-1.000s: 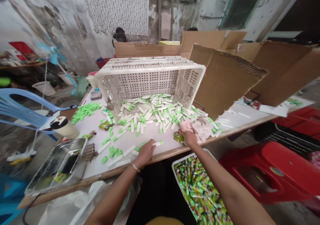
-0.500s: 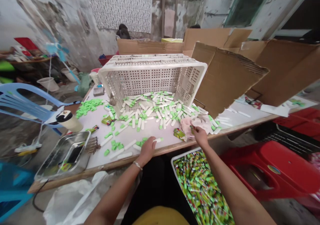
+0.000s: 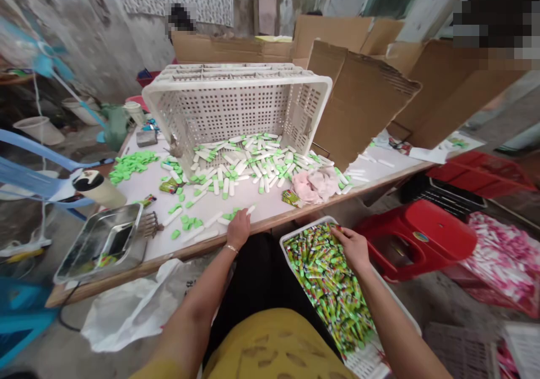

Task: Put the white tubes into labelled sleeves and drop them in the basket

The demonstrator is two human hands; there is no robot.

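My left hand [image 3: 238,230] rests on the table's near edge, fingers curled over a white tube [image 3: 250,210] among loose white tubes and green caps [image 3: 188,222]. My right hand [image 3: 353,246] has dropped below the table and lies over a white bin [image 3: 300,231] full of green-and-yellow labelled tubes, fingers bent down into them. A white slotted crate [image 3: 236,106] lies tipped on its side at the back, with white tubes with green caps [image 3: 248,168] spilling from it. A pink cloth [image 3: 314,184] lies on the table beyond my right hand.
A metal tray [image 3: 101,244] sits at the table's left corner beside a cup [image 3: 99,188] and a pile of green caps [image 3: 130,164]. Cardboard sheets [image 3: 358,100] stand at the back right. A red stool [image 3: 415,238] is to my right, a blue chair [image 3: 29,168] to the left.
My right hand left the pink cloth on the table and came down to the bin of labelled tubes. My left hand stayed at the table's edge. The view tilted downward.
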